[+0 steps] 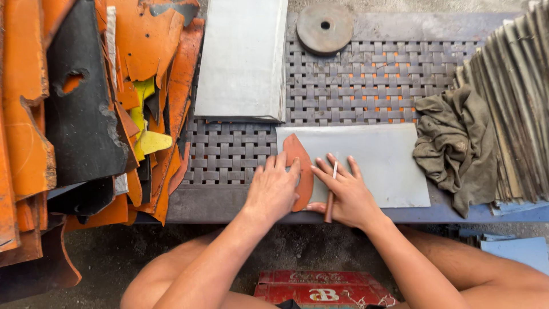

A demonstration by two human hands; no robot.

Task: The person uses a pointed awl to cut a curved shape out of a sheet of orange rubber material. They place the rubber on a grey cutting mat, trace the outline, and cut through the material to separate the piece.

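A small brown leather piece (297, 154) with a rounded, pointed top lies on the left end of a flat grey metal sheet (383, 163). My left hand (274, 186) presses flat on the piece's left side, fingers spread. To its right, my right hand (346, 194) holds a thin brown-handled blade (331, 191) between the fingers, its pale tip pointing away from me, close to the leather's right edge.
A heap of orange, black and yellow leather scraps (86, 103) fills the left. Farther back lie another grey sheet (243, 57) and a round metal disc (325, 27) on the woven work surface (366, 80). An olive rag (454, 143) and stacked boards (514, 91) sit at right; a red crate (323, 286) is below.
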